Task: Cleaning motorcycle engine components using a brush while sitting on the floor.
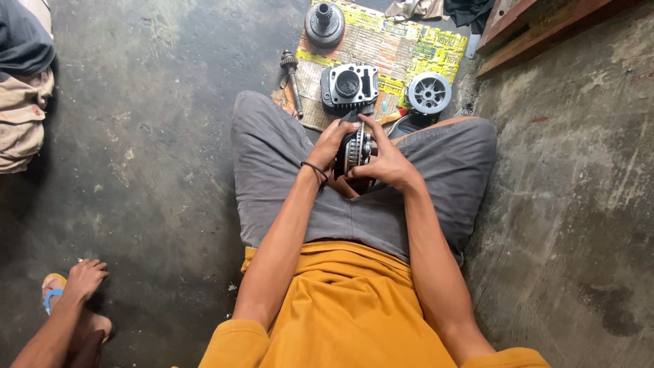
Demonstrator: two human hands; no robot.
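At the near left edge another person's hand (85, 276) rests on a sandalled foot (53, 294), well apart from the work, and folded cloth (22, 82) lies at the far left. On the dark concrete floor (157, 136) a steel shaft (293, 78) lies along the left edge of a sheet of printed cardboard (381, 48), with a round bell-shaped part (324, 24) at its far end and a finned cylinder block (349, 85) near its middle. Just nearer than that block, between the knees, the left hand (328, 146) and right hand (387, 163) clasp a round toothed metal part (355, 151) from either side, fingers curled and pressed against it. It stands on edge, its axis running roughly left to right from palm to palm, both hands equally close. Its lower half and far face are hidden by fingers, so what sits inside is hard to make out. To the right a spoked silver hub (429, 92) rests on the cardboard, and wooden boards (538, 27) are cut off at the far right.
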